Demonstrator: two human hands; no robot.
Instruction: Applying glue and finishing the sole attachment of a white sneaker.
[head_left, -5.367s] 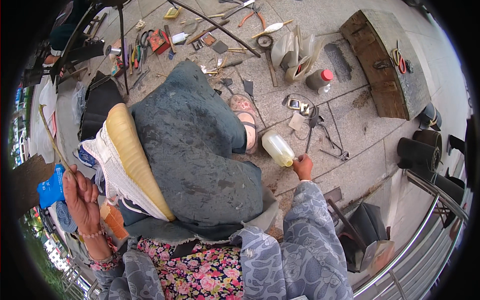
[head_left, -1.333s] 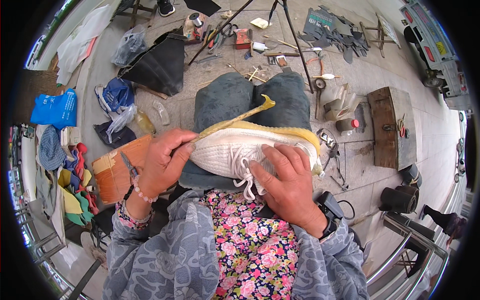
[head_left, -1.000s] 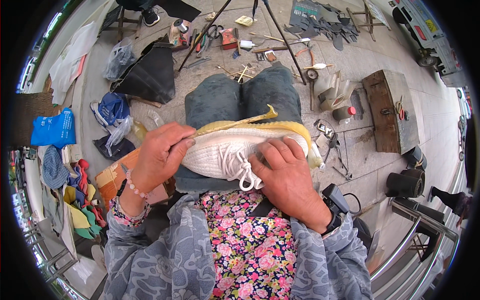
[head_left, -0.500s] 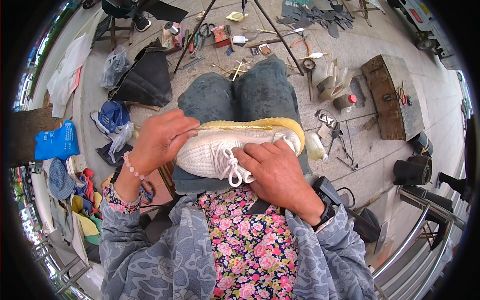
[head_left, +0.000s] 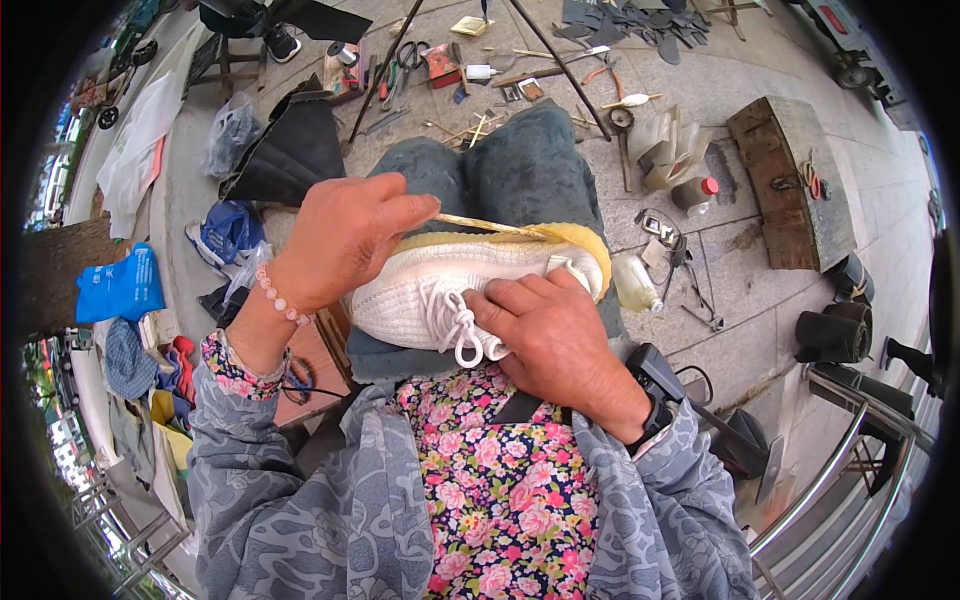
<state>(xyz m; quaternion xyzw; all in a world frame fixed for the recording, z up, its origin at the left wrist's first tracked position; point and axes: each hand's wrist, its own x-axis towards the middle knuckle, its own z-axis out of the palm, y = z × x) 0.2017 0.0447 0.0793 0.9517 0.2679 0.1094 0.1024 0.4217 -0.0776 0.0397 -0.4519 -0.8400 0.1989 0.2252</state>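
Mid-frame, the left hand (head_left: 345,240) pinches a thin stick (head_left: 483,223) at the yellow sole (head_left: 588,241) of the white shoe (head_left: 395,290), apparently working its edge. The right hand (head_left: 562,335) grips the shoe; further strokes need it steady.

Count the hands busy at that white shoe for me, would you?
2. The left hand holds a thin stick by the yellow sole; the right hand lies over the white shoe. I see none hidden.

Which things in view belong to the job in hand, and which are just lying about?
In the job:
white shoe, under the right hand
thin stick, pinched in the left hand

Lying about, untouched now:
wooden box
red-capped bottle
blue bag
dark rolls
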